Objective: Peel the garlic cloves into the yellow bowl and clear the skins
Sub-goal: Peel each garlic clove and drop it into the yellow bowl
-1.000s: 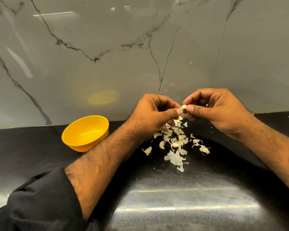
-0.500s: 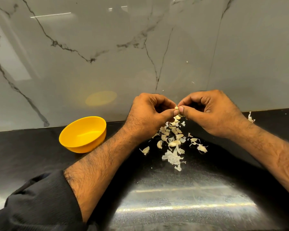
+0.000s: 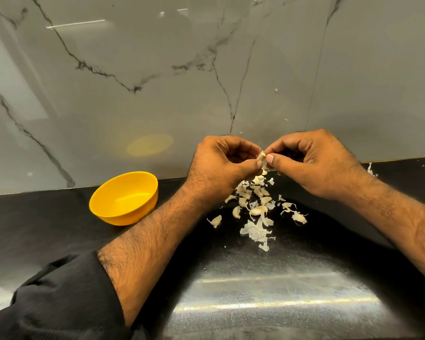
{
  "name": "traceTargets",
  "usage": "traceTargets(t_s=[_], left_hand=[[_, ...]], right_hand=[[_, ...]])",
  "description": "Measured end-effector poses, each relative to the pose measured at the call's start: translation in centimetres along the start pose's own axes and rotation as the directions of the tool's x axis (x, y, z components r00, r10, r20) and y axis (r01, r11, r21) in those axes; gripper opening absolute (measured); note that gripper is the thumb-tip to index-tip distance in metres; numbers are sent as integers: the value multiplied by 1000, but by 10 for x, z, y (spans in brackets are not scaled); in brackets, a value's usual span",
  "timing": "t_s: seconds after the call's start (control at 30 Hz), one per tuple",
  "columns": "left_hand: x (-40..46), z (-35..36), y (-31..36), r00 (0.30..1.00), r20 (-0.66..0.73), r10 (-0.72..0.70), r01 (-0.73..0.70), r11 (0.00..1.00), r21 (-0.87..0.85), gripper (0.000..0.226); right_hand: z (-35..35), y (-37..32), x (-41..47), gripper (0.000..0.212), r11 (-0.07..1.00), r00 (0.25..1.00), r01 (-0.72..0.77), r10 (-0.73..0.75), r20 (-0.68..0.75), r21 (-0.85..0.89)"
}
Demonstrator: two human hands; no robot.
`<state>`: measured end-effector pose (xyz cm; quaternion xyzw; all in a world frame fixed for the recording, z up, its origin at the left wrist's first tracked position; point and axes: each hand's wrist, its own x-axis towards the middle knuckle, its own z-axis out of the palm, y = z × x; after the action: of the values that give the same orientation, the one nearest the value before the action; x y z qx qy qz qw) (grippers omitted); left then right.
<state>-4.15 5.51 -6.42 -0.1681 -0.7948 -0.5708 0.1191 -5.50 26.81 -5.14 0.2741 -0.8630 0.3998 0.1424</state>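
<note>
A small garlic clove (image 3: 262, 158) with loose pale skin is pinched between the thumbs and forefingers of my left hand (image 3: 221, 165) and my right hand (image 3: 314, 165), held above the black counter. Below the hands lies a scatter of garlic cloves and papery skins (image 3: 254, 207). The yellow bowl (image 3: 124, 198) stands on the counter to the left of my left forearm, and its inside looks bare.
A grey marble wall (image 3: 206, 82) rises just behind the hands. A single skin scrap (image 3: 370, 168) lies by the wall at the right. The black counter (image 3: 35, 222) stretches left past the bowl; its near part shines under a light.
Both hands stay together on the clove, with small shifts of the fingers. More loose skin now shows between the thumbs. The view has shifted slightly.
</note>
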Motion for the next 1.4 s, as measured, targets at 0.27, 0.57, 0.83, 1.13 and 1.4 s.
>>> traceTargets(t_s=[0.27,0.57,0.83,1.13,1.4], left_hand=[[-2,2,1,1000,-14,-2,3,998,66,14],[-1,3,2,999,22,-30,31,998,-61,17],[-1,-1,4,993,65,-97,114,914,-389,22],[0,-2,0,988,83,-129,151,909,-388,17],[0,2,-4,997,54,-64,72,984,-166,12]], right_hand=[[3,-1,0,11,995,999,44,-43,10,-93],[3,4,1,8,1000,997,-9,11,-70,26],[0,9,5,6,960,978,-201,208,-19,196],[-4,4,2,16,953,983,-176,157,94,246],[0,5,3,12,968,993,-118,121,1,222]])
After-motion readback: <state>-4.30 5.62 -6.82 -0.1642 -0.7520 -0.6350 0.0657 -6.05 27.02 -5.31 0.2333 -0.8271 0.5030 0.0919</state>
